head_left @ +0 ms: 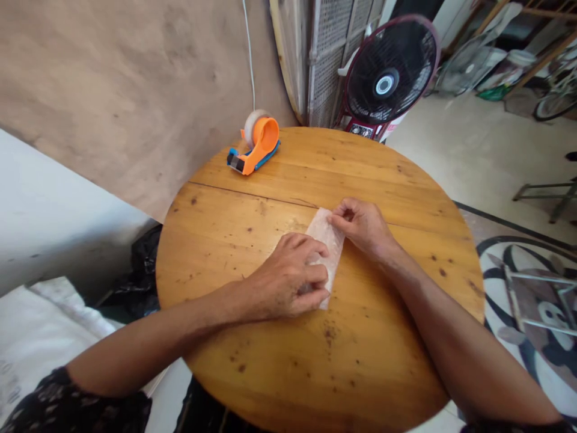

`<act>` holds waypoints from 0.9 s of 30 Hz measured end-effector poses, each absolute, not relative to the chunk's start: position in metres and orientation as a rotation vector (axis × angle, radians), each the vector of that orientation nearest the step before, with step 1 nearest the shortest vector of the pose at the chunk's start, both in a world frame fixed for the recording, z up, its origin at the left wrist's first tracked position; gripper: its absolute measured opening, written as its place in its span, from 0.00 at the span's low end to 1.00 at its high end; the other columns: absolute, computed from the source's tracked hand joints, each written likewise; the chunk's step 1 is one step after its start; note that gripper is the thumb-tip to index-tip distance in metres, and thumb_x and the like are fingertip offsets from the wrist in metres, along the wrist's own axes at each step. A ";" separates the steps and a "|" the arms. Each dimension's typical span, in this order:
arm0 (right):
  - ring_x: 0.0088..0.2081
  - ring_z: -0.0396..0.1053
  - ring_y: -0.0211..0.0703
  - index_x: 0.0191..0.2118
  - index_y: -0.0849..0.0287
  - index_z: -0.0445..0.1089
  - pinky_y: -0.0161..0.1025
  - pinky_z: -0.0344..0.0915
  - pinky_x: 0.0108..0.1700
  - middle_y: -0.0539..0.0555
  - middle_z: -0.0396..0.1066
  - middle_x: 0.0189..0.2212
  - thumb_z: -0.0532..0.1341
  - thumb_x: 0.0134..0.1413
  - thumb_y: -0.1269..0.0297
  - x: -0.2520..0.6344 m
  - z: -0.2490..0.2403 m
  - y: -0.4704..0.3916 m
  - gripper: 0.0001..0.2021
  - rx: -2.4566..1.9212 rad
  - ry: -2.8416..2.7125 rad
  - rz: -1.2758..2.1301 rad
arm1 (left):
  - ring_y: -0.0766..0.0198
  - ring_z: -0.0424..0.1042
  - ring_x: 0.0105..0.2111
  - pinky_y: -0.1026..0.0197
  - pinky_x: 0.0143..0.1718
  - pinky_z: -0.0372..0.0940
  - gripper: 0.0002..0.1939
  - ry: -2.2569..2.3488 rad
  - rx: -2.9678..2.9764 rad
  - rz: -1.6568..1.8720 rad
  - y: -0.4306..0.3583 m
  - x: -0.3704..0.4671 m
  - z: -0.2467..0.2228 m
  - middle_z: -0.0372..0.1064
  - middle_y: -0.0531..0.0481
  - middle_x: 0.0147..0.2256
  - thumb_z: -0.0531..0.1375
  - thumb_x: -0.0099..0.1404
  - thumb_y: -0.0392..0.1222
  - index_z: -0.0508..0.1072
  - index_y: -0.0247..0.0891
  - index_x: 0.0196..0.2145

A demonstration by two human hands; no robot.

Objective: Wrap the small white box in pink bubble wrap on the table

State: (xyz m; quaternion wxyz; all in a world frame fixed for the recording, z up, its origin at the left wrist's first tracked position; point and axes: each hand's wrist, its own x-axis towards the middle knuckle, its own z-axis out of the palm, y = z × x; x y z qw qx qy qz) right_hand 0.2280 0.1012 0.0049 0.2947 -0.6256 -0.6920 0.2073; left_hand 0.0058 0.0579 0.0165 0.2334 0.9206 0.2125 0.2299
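Observation:
A whitish, partly see-through wrapped packet (334,248) lies slanted near the middle of the round wooden table (360,373). My left hand (295,276) rests over its left side, fingers curled and apart, the fingertips touching it. At the packet's upper right corner, my right hand (363,225) pinches the edge between thumb and index finger. Part of the packet is hidden under my left fingers.
An orange and blue tape dispenser (259,144) with a roll of tape stands at the table's back left edge. Behind the table is a dark red fan (390,75). A brown wall (135,78) borders the back left, and white sacks (49,325) lie at the left.

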 end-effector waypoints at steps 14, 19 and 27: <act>0.24 0.60 0.36 0.23 0.58 0.64 0.34 0.56 0.27 0.48 0.65 0.20 0.62 0.45 0.63 0.228 -0.011 0.111 0.07 -1.513 -1.773 0.608 | 0.56 0.64 0.44 0.52 0.46 0.61 0.08 0.710 2.678 0.449 0.041 0.001 0.036 0.71 0.46 0.43 0.55 0.68 0.40 0.72 0.37 0.33; 0.24 0.61 0.36 0.24 0.58 0.64 0.34 0.55 0.27 0.48 0.65 0.21 0.61 0.45 0.63 0.226 -0.010 0.111 0.06 -1.543 -1.793 0.583 | 0.56 0.63 0.46 0.52 0.49 0.62 0.08 0.766 2.725 0.670 0.030 -0.004 0.022 0.70 0.47 0.49 0.55 0.68 0.40 0.72 0.37 0.33; 0.24 0.59 0.36 0.23 0.58 0.64 0.35 0.53 0.27 0.48 0.65 0.20 0.61 0.43 0.65 0.221 -0.006 0.116 0.06 -1.667 -1.836 0.534 | 0.58 0.64 0.41 0.54 0.45 0.65 0.08 0.783 2.798 0.810 0.025 -0.003 0.012 0.69 0.51 0.54 0.55 0.68 0.39 0.71 0.37 0.33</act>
